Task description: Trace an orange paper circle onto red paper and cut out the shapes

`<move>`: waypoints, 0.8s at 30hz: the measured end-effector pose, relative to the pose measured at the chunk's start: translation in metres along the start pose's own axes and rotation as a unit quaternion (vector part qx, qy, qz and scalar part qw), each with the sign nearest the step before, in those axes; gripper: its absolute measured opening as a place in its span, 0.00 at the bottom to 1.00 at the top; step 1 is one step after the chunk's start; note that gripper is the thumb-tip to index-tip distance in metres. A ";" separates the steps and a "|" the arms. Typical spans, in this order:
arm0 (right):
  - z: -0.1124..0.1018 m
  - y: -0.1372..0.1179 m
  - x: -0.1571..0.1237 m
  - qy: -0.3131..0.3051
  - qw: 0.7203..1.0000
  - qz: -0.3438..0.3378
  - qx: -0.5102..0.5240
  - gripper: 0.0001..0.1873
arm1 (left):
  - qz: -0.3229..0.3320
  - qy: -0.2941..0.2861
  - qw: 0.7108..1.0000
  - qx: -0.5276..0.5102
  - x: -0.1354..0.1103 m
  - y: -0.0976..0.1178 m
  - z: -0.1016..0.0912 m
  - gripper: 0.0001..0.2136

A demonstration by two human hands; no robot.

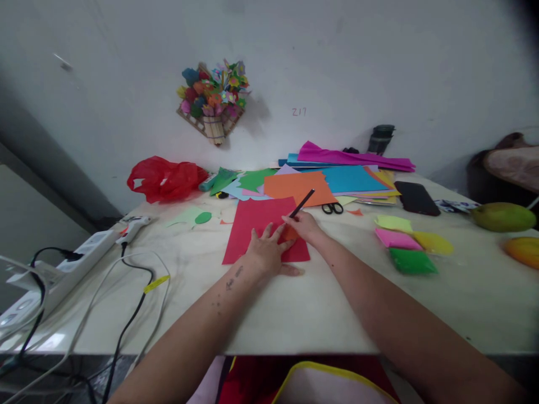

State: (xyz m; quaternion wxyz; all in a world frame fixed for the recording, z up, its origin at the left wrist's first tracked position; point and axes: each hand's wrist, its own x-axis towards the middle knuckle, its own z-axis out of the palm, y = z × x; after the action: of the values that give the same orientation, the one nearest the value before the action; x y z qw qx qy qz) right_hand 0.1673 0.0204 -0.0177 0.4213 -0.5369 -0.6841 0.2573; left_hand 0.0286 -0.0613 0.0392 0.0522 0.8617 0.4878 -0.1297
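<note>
A red sheet (248, 224) lies flat on the table in front of me. My left hand (267, 249) rests on it with fingers spread, pressing on a small orange piece (289, 232) that is partly hidden beneath the fingers. My right hand (304, 225) is closed around a dark pencil (304, 202), its tip low by the orange piece and hidden by the hand. Just beyond, a larger orange sheet (298, 188) tops a spread of coloured sheets. Black-handled scissors (332, 208) lie to the right of it.
Packets of coloured clay (412, 261), a phone (416, 198) and a green mango (503, 216) are on the right. A red plastic bag (166, 178) sits back left. At the left edge are a power strip (84, 258), a glue gun (132, 227) and loose cables.
</note>
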 end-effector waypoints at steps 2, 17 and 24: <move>0.000 0.000 0.001 -0.001 1.000 0.005 -0.011 0.13 | 0.009 0.002 1.000 0.006 -0.002 0.002 -0.001 0.42; 0.005 0.004 0.005 -0.033 0.996 -0.059 -0.059 0.15 | 0.027 0.027 0.999 -0.023 0.001 -0.004 0.005 0.47; 0.006 0.003 0.004 -0.031 0.996 -0.055 -0.057 0.14 | 0.005 0.001 0.999 -0.047 -0.002 -0.001 0.001 0.47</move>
State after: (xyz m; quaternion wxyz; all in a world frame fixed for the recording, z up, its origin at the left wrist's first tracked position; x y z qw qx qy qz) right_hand 0.1635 0.0255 -0.0225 0.3825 -0.5131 -0.7389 0.2107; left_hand 0.0264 -0.0627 0.0384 0.0929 0.8610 0.4888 -0.1056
